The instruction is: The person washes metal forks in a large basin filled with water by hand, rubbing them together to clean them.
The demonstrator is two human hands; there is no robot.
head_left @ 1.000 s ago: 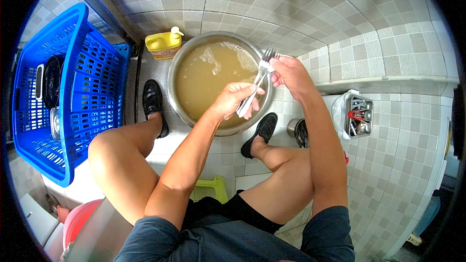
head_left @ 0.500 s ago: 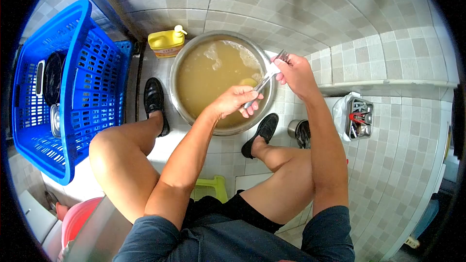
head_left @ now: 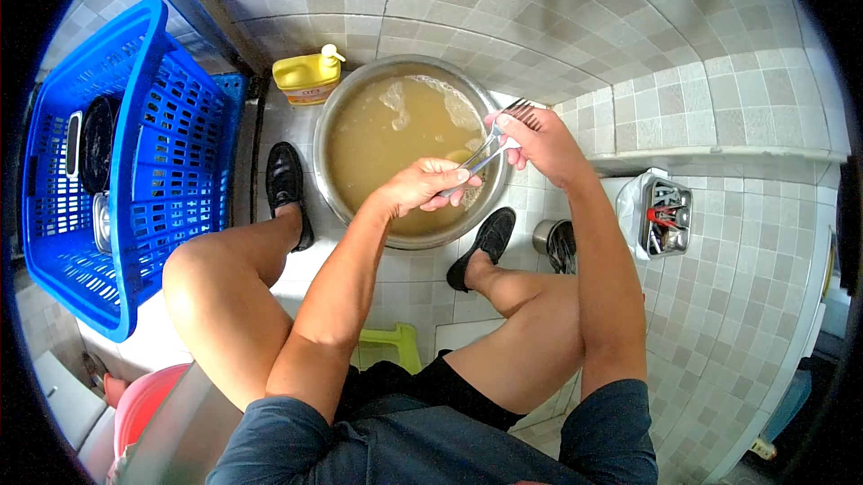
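Over the water of a wide metal basin [head_left: 321,157], both hands hold metal forks [head_left: 481,154]; two handles show, and the exact number is unclear. My left hand [head_left: 427,184] is closed round the handle ends. My right hand [head_left: 539,145] pinches them near the heads, with tines sticking up past the fingers. Cloudy yellowish-brown water [head_left: 387,152] with patches of foam fills the basin. Partly behind the handles, a pale yellow rounded thing shows in the water, too hidden to name.
A yellow pump bottle [head_left: 306,79] stands left of the basin. Further left is a blue plastic basket [head_left: 135,170] with pans inside. On the right are a metal pot [head_left: 545,238] and a utensil holder [head_left: 667,215]. A green stool [head_left: 404,346] is below me.
The forks have tilted, and more tines now show above my right hand. My left hand has moved slightly left along the handles, which now look spread apart.
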